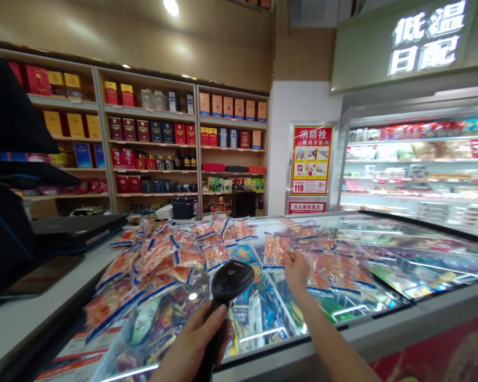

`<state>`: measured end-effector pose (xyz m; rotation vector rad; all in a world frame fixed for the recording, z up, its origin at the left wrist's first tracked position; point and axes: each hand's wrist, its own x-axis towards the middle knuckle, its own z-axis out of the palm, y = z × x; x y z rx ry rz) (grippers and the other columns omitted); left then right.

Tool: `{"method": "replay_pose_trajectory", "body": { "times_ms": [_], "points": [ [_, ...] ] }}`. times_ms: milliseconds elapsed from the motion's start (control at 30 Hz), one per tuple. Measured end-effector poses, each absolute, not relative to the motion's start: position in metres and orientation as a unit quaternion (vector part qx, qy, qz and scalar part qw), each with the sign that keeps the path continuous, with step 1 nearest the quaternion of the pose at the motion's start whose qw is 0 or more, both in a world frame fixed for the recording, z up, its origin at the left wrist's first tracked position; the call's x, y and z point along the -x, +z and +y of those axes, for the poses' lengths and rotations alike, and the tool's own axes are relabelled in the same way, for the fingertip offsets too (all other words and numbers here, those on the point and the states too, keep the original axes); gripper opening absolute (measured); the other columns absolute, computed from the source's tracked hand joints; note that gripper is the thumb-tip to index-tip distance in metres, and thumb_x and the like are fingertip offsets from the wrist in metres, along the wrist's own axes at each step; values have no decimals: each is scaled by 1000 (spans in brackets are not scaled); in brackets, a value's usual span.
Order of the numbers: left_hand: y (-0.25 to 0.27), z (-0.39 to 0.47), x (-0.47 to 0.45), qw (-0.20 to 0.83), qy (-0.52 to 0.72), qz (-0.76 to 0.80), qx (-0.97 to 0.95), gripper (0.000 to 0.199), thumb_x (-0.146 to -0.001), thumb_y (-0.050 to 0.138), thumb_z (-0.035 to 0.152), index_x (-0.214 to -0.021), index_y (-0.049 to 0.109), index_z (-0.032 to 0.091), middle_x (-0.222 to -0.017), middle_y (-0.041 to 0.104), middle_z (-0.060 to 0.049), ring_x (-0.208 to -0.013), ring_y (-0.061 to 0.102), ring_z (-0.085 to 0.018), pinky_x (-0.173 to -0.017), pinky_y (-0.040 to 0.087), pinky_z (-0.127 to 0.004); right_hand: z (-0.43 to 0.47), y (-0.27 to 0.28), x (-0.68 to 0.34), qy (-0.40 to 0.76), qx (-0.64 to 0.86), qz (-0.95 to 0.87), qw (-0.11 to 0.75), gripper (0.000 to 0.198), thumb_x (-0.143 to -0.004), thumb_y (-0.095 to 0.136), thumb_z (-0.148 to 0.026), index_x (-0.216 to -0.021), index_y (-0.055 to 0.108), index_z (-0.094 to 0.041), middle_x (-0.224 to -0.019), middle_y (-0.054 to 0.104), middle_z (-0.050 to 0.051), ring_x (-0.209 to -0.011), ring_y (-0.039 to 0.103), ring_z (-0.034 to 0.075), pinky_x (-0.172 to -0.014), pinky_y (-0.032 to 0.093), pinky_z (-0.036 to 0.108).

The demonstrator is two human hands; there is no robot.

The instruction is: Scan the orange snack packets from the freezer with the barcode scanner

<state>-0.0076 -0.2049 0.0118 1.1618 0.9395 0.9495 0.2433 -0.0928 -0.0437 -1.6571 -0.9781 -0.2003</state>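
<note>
A black handheld barcode scanner (231, 279) stands upright in my left hand (193, 339), with the fingers wrapped round its handle. Over the glass freezer lid, my right hand (297, 269) is closed at the right edge of a clear, blue-edged packet (273, 249) of orange-pink food. A barcode label shows on this packet's lower left. To the left lies a heap of similar packets (163, 254), some overlapping. More of them (336, 268) are spread on the glass just right of my right hand. The scanner's head points toward the far side.
The chest freezer (271, 347) holds colourful bags under its glass. At left, a counter (35, 313) carries a phone (43, 276) and dark equipment (75, 231). Shelves of boxes (151, 132) line the back wall; a lit refrigerated display (418, 164) stands at right.
</note>
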Motion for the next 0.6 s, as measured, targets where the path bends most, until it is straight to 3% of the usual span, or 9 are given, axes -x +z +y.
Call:
{"method": "replay_pose_trajectory", "body": {
  "times_ms": [467, 600],
  "points": [
    [0, -188, -3, 641, 422, 412, -492, 28, -62, 56, 42, -58, 47, 16, -44, 48, 3, -37, 42, -6, -37, 32, -17, -98, -65, -273, -115, 747, -450, 476, 25, -70, 36, -28, -74, 57, -15, -66, 60, 6, -60, 52, 16, -56, 33, 24],
    [-5, -177, 4, 624, 446, 419, -486, 32, -60, 55, 47, -57, 47, 16, -45, 47, 4, -35, 40, -6, -35, 32, -18, -92, -67, -284, -138, 738, -445, 489, 24, -69, 38, -28, -76, 56, -14, -65, 58, 5, -59, 50, 15, -58, 33, 25]
  ]
}}
